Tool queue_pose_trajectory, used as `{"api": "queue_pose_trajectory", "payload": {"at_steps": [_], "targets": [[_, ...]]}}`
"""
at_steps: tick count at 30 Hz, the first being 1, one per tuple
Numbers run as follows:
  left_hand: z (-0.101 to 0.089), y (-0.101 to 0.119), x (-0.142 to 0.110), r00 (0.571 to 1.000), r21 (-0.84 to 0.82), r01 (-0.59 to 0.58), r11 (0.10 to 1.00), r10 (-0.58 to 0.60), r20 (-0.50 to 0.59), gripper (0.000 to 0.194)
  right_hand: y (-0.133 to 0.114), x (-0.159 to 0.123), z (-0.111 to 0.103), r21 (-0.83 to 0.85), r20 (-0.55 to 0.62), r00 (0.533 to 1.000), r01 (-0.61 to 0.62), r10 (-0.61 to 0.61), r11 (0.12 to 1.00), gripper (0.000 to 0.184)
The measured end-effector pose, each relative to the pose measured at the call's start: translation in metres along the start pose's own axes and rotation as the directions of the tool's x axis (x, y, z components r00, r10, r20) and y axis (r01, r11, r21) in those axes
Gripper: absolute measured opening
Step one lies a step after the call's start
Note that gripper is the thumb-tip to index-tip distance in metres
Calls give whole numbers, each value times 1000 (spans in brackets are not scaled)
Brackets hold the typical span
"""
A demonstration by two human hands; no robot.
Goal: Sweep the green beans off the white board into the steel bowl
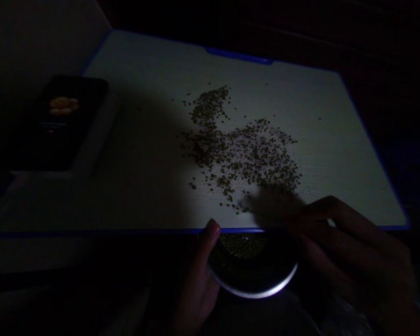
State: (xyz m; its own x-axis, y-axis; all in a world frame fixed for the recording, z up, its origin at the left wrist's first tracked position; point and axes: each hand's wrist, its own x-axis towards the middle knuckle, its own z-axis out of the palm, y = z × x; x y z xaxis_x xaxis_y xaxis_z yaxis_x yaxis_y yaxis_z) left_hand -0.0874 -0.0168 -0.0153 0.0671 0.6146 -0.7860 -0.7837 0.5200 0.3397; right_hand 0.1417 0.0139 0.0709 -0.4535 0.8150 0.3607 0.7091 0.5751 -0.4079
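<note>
The board (339, 158) has a blue edge all round, with a thicker blue strip (238, 56) at its far side. Its near edge runs just in front of both hands, and the bowl (259, 295) sits right up against that edge, partly beneath it. The seeds (259, 154) lie scattered over the middle of the board, thickest toward their left side; more fill the bottom of the bowl. Pale surface stretches from the scatter to the right edge, with a stray seed on it. On the left, shaded board lies between the seeds and a dark-topped box (56, 140), which stands near the left edge.

The left hand (199, 280) grasps the bowl by its left side, thumb pointing up and its tip overlapping the board's near edge. The right hand (353, 252) reaches in from the lower right, knuckles raised, fingertips drawn together above the bowl's right side; shadow hides whether they pinch anything.
</note>
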Motion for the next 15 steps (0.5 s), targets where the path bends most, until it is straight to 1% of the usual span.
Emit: {"api": "queue_pose_trajectory", "payload": {"at_steps": [3, 6, 11, 15], "targets": [[0, 0, 0, 999, 9, -31, 999, 31, -10, 70, 6, 5, 1, -40, -16, 1000, 2, -2, 999, 21], [3, 1, -1, 999, -3, -51, 999, 51, -11, 77, 5, 7, 2, -34, -1, 1000, -4, 4, 999, 24], [4, 1, -3, 1000, -23, -20, 1000, 20, -20, 62, -3, 8, 1, -16, -10, 1000, 1, -1, 1000, 21], [5, 2, -3, 1000, -35, -18, 999, 18, -3, 52, -1, 11, 4, -9, -9, 1000, 11, -11, 1000, 22]]}}
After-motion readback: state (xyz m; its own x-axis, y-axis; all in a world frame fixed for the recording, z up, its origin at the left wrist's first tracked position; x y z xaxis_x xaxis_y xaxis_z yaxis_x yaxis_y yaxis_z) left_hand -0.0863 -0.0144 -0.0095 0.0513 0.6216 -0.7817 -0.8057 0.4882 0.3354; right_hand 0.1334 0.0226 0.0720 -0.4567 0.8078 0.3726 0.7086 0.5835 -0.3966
